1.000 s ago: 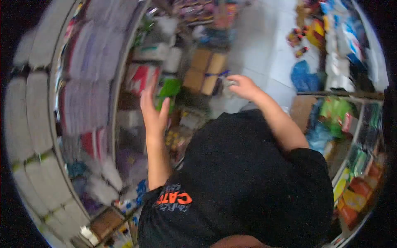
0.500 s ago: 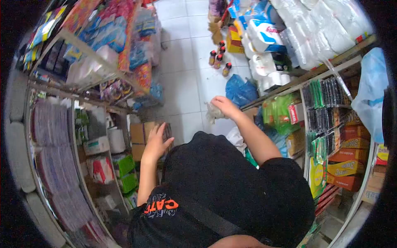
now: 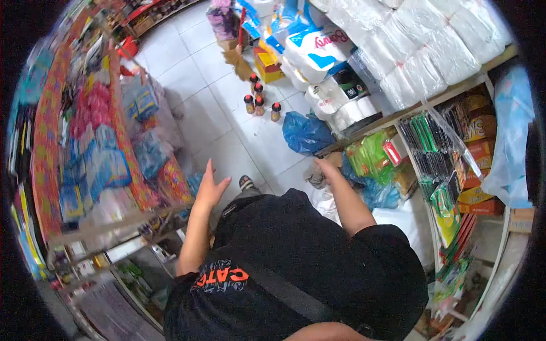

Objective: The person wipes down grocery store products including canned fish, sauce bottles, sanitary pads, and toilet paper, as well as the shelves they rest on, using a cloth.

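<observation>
Cloth, a crumpled greyish rag (image 3: pixel 314 175), sits bunched in the right hand (image 3: pixel 327 170) just right of the frame's centre, the fingers curled closed around it so that most of the wad pokes out toward the left of the fist. Its shape is too balled up to give a clear long axis. The right forearm runs from lower right up to that fist, which lies close to the foot of the right-hand shelf (image 3: pixel 398 116), beside a blue plastic bag (image 3: pixel 307 132) on the tiled floor (image 3: pixel 227 108) and green packets (image 3: pixel 372 153) on the lower tier. From the rag, the shelf and its goods lie to the right and upward in the frame, so the right hand is by far the nearer one to them. The left hand (image 3: pixel 210 187) is left of centre, empty, fingers spread wide and flat with the thumb apart, touching nothing; it hovers above the floor near the hanging packets of the left rack (image 3: pixel 114 165), well apart from the rag. Small dark bottles with red caps (image 3: pixel 259 102) stand on the floor in the upper middle, and big white rolls in wrapping (image 3: pixel 318 48) crowd the upper right. A shoe tip (image 3: pixel 245 183) shows between the two hands, just above the person's black shirt (image 3: pixel 307 261).
</observation>
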`<state>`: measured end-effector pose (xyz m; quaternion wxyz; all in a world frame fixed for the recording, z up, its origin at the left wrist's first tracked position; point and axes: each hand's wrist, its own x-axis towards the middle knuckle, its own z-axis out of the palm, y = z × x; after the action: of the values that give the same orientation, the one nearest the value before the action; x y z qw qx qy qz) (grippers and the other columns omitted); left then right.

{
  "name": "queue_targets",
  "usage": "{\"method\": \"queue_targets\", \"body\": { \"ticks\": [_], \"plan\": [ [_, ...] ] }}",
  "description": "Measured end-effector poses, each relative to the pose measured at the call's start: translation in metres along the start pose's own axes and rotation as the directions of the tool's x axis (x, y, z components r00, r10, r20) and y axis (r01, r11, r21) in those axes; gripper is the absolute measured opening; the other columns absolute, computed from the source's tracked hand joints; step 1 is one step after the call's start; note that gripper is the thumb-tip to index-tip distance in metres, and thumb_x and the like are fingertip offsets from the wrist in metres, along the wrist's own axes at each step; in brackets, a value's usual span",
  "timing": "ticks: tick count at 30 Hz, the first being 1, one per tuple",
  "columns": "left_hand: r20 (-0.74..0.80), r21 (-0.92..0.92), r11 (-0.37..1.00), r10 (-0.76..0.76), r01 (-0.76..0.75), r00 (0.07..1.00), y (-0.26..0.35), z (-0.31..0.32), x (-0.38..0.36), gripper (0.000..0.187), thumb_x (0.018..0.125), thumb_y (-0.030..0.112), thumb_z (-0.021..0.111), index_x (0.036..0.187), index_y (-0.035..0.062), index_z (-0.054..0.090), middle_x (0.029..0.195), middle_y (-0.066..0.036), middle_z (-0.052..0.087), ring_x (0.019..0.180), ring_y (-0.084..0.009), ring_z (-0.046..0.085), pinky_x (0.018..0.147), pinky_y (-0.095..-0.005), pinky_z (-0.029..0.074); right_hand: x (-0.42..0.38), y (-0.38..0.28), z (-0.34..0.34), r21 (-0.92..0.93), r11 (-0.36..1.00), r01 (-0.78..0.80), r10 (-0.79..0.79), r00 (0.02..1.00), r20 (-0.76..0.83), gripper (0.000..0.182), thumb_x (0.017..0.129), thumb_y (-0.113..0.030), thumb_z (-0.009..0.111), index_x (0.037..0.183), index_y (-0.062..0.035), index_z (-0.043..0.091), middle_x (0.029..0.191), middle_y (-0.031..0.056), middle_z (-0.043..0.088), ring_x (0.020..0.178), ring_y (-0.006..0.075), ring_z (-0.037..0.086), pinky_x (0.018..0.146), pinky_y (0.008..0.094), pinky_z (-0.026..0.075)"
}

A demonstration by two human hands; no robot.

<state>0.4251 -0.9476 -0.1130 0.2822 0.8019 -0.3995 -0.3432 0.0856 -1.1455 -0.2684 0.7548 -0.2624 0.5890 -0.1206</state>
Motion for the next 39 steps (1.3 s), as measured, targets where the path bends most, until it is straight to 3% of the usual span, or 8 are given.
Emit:
{"method": "queue_targets", "body": {
  "ticks": [4,8,11,15,19,23,26,39],
  "plan": [
    [0.188,-0.131,0.988,0.107,-0.083,0.976,0.016,-0.017,0.107,0.087,0.074,0.033,0.067,0.136,0.0027,0.014,0.127,-0.029,0.037,0.12,-0.0384,0.035,0.099,-0.0378,0.031,0.025,-0.017,0.0,-0.137,0.961,0.242,-0.256,0.962,-0.097,0.031,0.084,-0.031,0.048,0.094,-0.0036,0.056,0.083,0.0093,0.06,0.075,0.0228,0.059,0.07,0.0379,0.048],
    [0.409,0.226,0.848,0.364,-0.479,0.837,0.069,-0.022,0.191,0.092,0.072,0.042,0.066,0.137,0.0038,0.013,0.125,-0.03,0.037,0.119,-0.0385,0.036,0.098,-0.038,0.031,0.064,0.009,-0.025,0.144,0.918,0.37,-0.359,0.928,-0.095,0.028,0.084,-0.027,0.046,0.081,-0.0022,0.059,0.069,0.0072,0.06,0.063,0.0205,0.059,0.06,0.0322,0.047],
    [0.548,0.282,0.776,0.352,-0.564,0.759,0.117,-0.021,0.257,0.094,0.071,0.047,0.064,0.137,0.0048,0.013,0.125,-0.028,0.039,0.118,-0.0382,0.038,0.097,-0.0382,0.031,0.06,0.034,-0.04,-0.134,0.921,0.366,-0.39,0.868,-0.308,0.024,0.084,-0.022,0.046,0.085,-0.0026,0.06,0.078,0.0077,0.061,0.068,0.0199,0.059,0.061,0.0312,0.047],
    [0.494,-0.189,0.972,0.216,-0.138,0.842,0.18,0.008,0.347,0.091,0.072,0.05,0.062,0.137,0.0109,0.012,0.129,-0.023,0.036,0.116,-0.0381,0.039,0.094,-0.045,0.033,0.006,0.026,-0.035,0.419,0.838,0.349,-0.266,0.932,-0.245,0.03,0.084,-0.029,0.052,0.092,-0.0003,0.058,0.082,0.0091,0.059,0.069,0.0199,0.057,0.062,0.0316,0.047],
    [0.35,-0.779,0.578,0.083,0.241,0.933,0.208,0.072,0.4,0.088,0.073,0.053,0.059,0.137,0.0157,0.012,0.138,-0.015,0.024,0.123,-0.0381,0.026,0.09,-0.056,0.03,0.036,0.033,-0.065,0.514,0.771,0.376,-0.227,0.916,-0.33,0.031,0.087,-0.025,0.047,0.099,0.0013,0.056,0.086,0.0106,0.06,0.071,0.0218,0.059,0.063,0.033,0.048],
    [0.468,-0.702,0.564,-0.094,0.434,0.879,0.224,0.125,0.42,0.098,0.067,0.057,0.063,0.138,0.0205,0.006,0.143,-0.015,0.008,0.127,-0.0421,0.016,0.093,-0.0592,0.026,0.056,-0.016,-0.087,0.456,0.889,-0.045,0.006,0.996,0.085,0.029,0.085,-0.022,0.046,0.1,0.0021,0.055,0.086,0.0118,0.059,0.07,0.0211,0.057,0.062,0.0313,0.046],
    [0.501,-0.652,0.592,-0.132,0.474,0.855,0.228,0.151,0.447,0.1,0.066,0.056,0.064,0.138,0.023,0.002,0.143,-0.015,0.007,0.127,-0.0414,0.014,0.094,-0.0604,0.025,0.125,-0.02,-0.104,0.232,0.904,0.36,-0.305,0.921,-0.241,0.025,0.085,-0.022,0.052,0.096,-0.0006,0.058,0.09,0.0091,0.06,0.076,0.0183,0.059,0.069,0.0279,0.046],
    [0.618,-0.703,0.51,0.093,0.496,0.78,0.175,0.145,0.427,0.075,0.073,0.031,0.06,0.131,0.0261,0.013,0.129,-0.01,0.032,0.116,-0.033,0.037,0.086,-0.0569,0.035,0.021,-0.218,-0.005,-0.254,0.799,0.546,-0.53,0.437,-0.727,0.034,0.087,-0.021,0.048,0.111,0.003,0.05,0.108,0.0126,0.053,0.1,0.0191,0.049,0.087,0.0303,0.037]
  ]
}}
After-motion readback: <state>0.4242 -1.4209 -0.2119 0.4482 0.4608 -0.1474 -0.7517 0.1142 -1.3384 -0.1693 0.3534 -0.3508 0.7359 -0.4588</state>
